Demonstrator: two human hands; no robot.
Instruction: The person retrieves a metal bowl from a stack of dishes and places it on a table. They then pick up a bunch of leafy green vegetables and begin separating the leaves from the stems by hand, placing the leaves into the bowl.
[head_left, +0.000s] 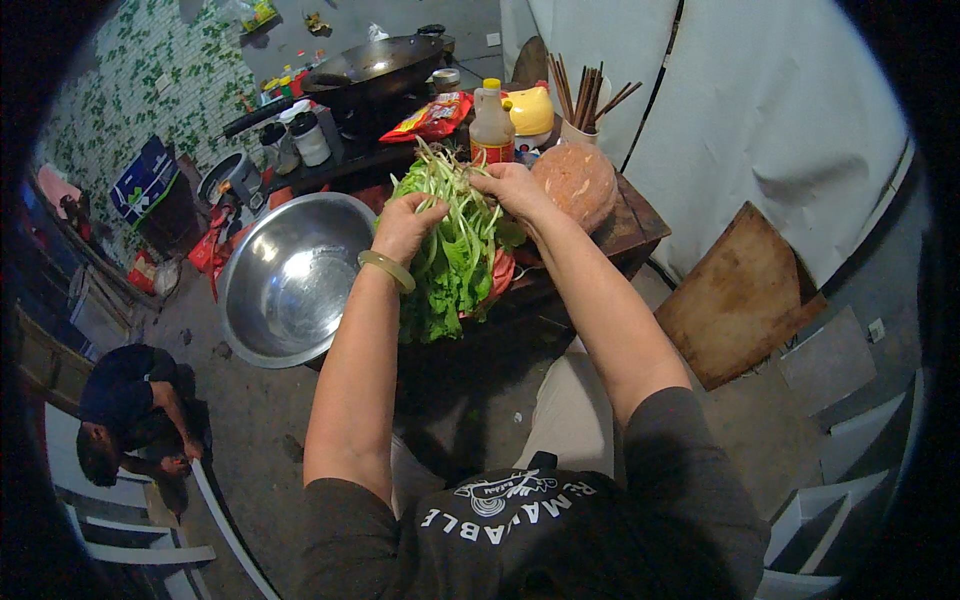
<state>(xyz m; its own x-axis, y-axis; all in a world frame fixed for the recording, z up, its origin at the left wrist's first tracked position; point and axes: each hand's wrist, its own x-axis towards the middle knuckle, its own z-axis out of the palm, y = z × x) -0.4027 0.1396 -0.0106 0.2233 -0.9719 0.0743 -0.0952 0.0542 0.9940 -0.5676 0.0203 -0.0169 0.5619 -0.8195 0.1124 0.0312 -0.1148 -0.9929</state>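
A pile of leafy greens, with pale stems and roots at its far end, lies before me at the table's near edge. My left hand, with a bangle on its wrist, has its fingers pinched on the stems at the pile's left side. My right hand pinches the root ends at the upper right. Red plastic shows under the leaves. Left of the greens stands a wide steel basin with a bare, shiny inside.
Behind the greens are a yellow-capped bottle, a red packet, a wok and jars. A round reddish block and a holder of chopsticks stand right. Another person crouches at lower left, holding a pale strip.
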